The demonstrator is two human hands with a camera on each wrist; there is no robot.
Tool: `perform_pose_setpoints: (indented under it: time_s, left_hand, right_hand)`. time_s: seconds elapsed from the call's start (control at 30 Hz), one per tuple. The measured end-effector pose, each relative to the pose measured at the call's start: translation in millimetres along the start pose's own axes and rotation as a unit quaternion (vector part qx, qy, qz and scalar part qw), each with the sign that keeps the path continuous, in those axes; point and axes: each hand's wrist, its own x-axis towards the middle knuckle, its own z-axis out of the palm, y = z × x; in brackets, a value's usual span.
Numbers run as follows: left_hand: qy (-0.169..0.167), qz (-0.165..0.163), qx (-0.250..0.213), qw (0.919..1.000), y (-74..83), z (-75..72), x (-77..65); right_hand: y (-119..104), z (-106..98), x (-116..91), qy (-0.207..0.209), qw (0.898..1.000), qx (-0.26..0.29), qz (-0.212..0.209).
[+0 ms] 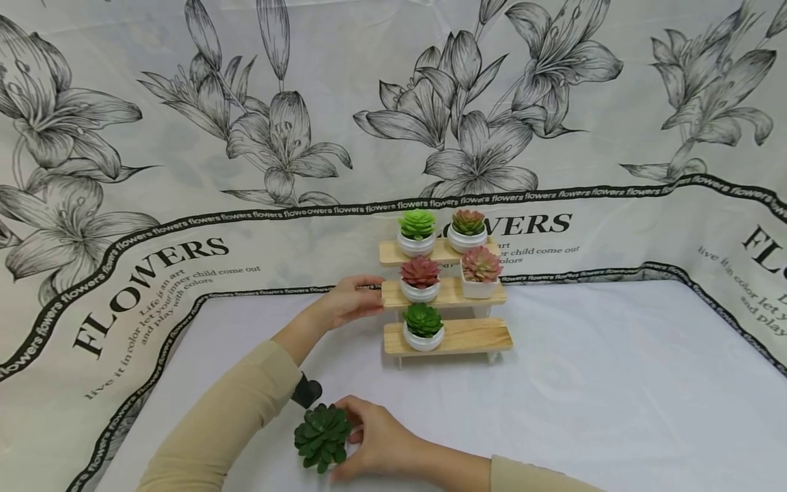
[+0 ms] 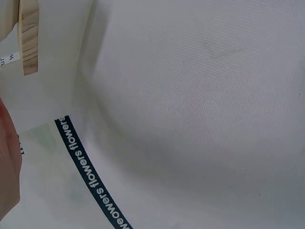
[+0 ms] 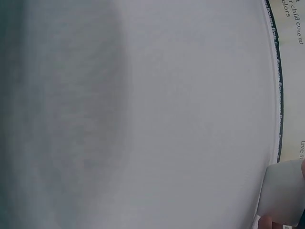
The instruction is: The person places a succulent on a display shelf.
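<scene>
A wooden tiered plant stand (image 1: 467, 333) with three steps stands at the back middle. My left hand (image 1: 350, 301) grips the left end of its middle step; the left wrist view shows a bare wooden plank end (image 2: 30, 43) near the fingers. Low in the head view, my right hand (image 1: 384, 441) holds a dark green potted succulent (image 1: 322, 437) by its pot. That white pot (image 3: 282, 191) shows between fingertips in the right wrist view. On the stand sit a light green succulent (image 1: 417, 224), a reddish-green one (image 1: 468, 222), two pinkish-red ones (image 1: 420, 272) and a green one (image 1: 424, 320).
A white cloth (image 1: 615, 383) covers the table. Behind it rises a curtain (image 1: 344, 246) with flower drawings and lettering. A small black object (image 1: 306, 391), partly hidden, lies by the left sleeve (image 1: 233, 410).
</scene>
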Motion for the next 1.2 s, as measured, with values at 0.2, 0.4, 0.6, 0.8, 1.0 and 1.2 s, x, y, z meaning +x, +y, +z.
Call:
perform_pose_setpoints:
  time_s: [0.2, 0.4, 0.6, 0.8, 1.0, 1.2]
  left_hand:
    - [0.001, 0.003, 0.0, 1.0, 0.4, -1.2, -2.0]
    - [0.001, 0.003, -0.005, 1.0, -0.7, -2.4, -1.3]
    - [0.001, 0.004, -0.003, 1.0, -0.3, -2.5, -1.6]
    - [-0.003, 0.007, -0.002, 1.0, -0.5, -2.3, -2.3]
    - [-0.006, 0.013, -0.009, 0.9999, -0.6, -0.3, 0.0]
    - [-0.004, 0.017, -0.007, 0.9998, -0.3, 1.0, -0.1]
  right_hand:
    - [-2, -3, -2, 0.001, 1.0, 0.028, 0.008]
    - [-2, -9, -7, -0.009, 0.999, 0.048, 0.024]
    - [-2, -15, -12, -0.01, 0.997, 0.067, 0.04]
    - [0, -25, -19, -0.002, 0.997, 0.062, 0.048]
    - [-2, -39, -27, 0.011, 0.996, 0.054, 0.067]
    - [-4, -49, -34, 0.013, 0.995, 0.068, 0.072]
